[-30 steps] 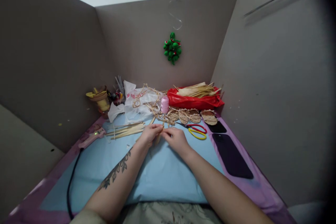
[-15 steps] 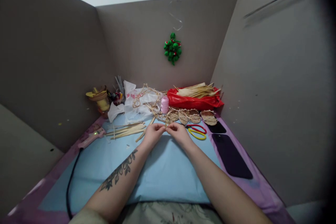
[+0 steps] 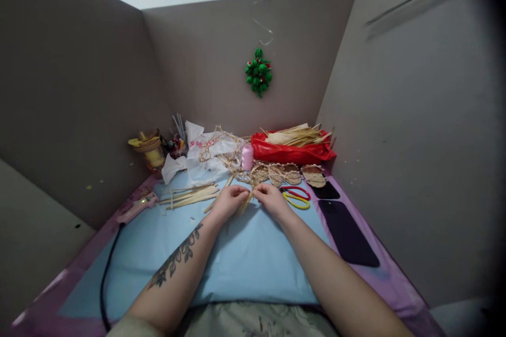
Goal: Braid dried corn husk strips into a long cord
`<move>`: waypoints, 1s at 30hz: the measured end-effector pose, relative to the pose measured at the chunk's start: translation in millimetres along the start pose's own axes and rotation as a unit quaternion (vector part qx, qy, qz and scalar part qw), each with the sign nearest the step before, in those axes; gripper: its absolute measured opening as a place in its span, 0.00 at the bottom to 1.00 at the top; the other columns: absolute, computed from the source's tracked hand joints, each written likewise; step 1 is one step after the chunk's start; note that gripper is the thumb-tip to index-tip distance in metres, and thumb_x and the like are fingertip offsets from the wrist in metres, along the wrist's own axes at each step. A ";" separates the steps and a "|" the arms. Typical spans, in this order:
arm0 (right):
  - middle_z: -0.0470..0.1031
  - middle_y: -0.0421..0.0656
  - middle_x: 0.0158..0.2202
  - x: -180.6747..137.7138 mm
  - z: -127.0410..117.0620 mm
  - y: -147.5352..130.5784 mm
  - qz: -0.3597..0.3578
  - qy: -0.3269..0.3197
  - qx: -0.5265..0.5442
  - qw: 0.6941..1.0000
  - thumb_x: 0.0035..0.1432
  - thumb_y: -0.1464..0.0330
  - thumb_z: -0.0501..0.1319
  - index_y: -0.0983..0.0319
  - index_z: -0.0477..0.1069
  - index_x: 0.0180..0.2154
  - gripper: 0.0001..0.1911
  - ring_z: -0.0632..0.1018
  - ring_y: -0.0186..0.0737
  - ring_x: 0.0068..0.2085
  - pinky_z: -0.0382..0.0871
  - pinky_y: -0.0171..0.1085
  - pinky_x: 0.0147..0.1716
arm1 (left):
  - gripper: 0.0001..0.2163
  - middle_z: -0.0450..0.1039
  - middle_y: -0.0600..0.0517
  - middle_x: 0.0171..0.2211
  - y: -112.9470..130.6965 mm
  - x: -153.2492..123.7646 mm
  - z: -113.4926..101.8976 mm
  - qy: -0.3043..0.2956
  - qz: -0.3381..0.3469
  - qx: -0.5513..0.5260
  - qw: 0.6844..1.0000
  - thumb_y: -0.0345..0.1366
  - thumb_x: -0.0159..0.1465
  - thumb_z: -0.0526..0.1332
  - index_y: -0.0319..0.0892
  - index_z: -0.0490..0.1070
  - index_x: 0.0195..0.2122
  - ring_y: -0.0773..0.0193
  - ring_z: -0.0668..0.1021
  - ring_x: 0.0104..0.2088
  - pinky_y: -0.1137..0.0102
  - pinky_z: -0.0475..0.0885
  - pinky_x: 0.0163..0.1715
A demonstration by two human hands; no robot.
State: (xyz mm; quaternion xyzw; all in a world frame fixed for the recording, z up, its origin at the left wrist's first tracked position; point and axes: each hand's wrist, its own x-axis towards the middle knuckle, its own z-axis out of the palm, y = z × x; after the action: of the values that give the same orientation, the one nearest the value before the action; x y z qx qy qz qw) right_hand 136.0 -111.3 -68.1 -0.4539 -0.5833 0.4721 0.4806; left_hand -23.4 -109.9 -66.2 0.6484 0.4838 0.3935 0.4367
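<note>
My left hand (image 3: 232,200) and my right hand (image 3: 270,200) meet over the light blue cloth (image 3: 261,263), fingertips pinched close together. Between them runs a pale straw strip (image 3: 246,204), one end hanging down beside my left fingers. Both hands are closed on it. Just beyond my fingertips lies a tangle of thin twisted straw cord (image 3: 233,168), which seems to lead toward my hands; the exact join is hidden. Right of my right hand rest scissors (image 3: 296,197) with one red and one yellow handle. Several flat straw strips (image 3: 190,196) lie left of my left hand.
A pink thread spool (image 3: 247,158) stands behind my hands, near small woven soles (image 3: 292,175). Behind is a red bag (image 3: 292,155) of dried strips (image 3: 294,136). A glue gun (image 3: 138,207) lies left, a dark phone (image 3: 348,233) right. Grey panels enclose three sides.
My fingertips have moved slightly apart, and a loose straw end now shows hanging below my left fingers. The things around have stayed in place.
</note>
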 end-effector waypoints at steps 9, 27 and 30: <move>0.65 0.38 0.22 -2.4 1.9 3.7 -0.099 -0.004 -0.237 0.966 0.49 0.69 0.53 0.62 0.63 0.23 0.05 0.66 0.34 0.26 0.57 0.33 0.28 | 0.10 0.70 0.54 0.21 2.4 0.5 -6.7 -0.033 0.024 0.095 0.995 0.37 0.56 0.55 0.37 0.72 0.25 0.69 0.69 0.23 0.75 0.61 0.25; 0.63 0.35 0.13 0.5 9.3 0.3 0.141 0.138 0.196 0.961 0.32 0.66 0.62 0.62 0.64 0.16 0.09 0.62 0.29 0.17 0.52 0.31 0.18 | 0.13 0.70 0.45 0.37 29.2 -29.7 31.1 0.040 0.192 0.397 0.897 0.30 0.60 0.52 0.41 0.72 0.43 0.60 0.71 0.38 0.67 0.65 0.38; 0.60 0.34 0.12 5.7 8.1 8.4 0.113 0.119 0.190 0.968 0.33 0.65 0.61 0.61 0.61 0.15 0.10 0.60 0.28 0.17 0.52 0.31 0.17 | 0.14 0.70 0.45 0.37 27.6 -28.3 27.0 0.022 0.210 0.361 0.908 0.28 0.59 0.53 0.41 0.72 0.44 0.59 0.71 0.39 0.67 0.66 0.40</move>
State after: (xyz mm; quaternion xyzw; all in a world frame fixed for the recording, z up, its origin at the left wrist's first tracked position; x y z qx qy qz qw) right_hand 127.9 -105.4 -76.4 -0.4704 -0.3666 0.5677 0.5675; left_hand 3.3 -146.5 -50.8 0.8393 0.4552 0.2890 0.0692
